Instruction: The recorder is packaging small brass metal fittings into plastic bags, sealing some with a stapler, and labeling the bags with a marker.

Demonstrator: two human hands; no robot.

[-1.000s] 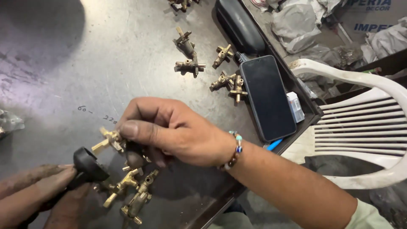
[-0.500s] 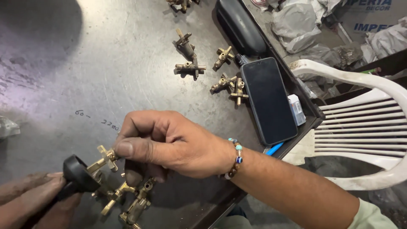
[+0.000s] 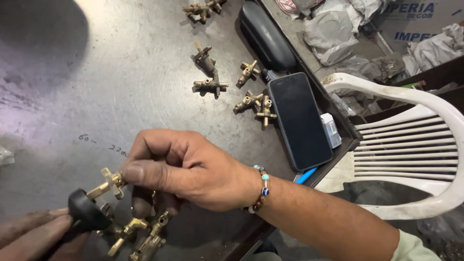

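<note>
My right hand [image 3: 188, 169] reaches across from the right and pinches a small brass valve [image 3: 110, 182] between thumb and fingers, just above the metal table [image 3: 96, 87]. My left hand [image 3: 34, 237] sits at the bottom left corner and grips a tool with a round black knob [image 3: 86, 212]; the valve's stem points into that knob. Two more brass valves [image 3: 140, 234] lie on the table right under my right hand.
Several loose brass valves [image 3: 227, 84] lie scattered at the upper middle of the table. A black phone [image 3: 299, 118], a dark case [image 3: 268, 36] and a small white box [image 3: 331, 129] line the table's right edge. A white plastic chair [image 3: 411, 145] stands at the right.
My right hand has lifted the brass valve off the pile and drawn it left and toward me. My left hand with the black-knobbed tool has shifted down-left to meet it.
</note>
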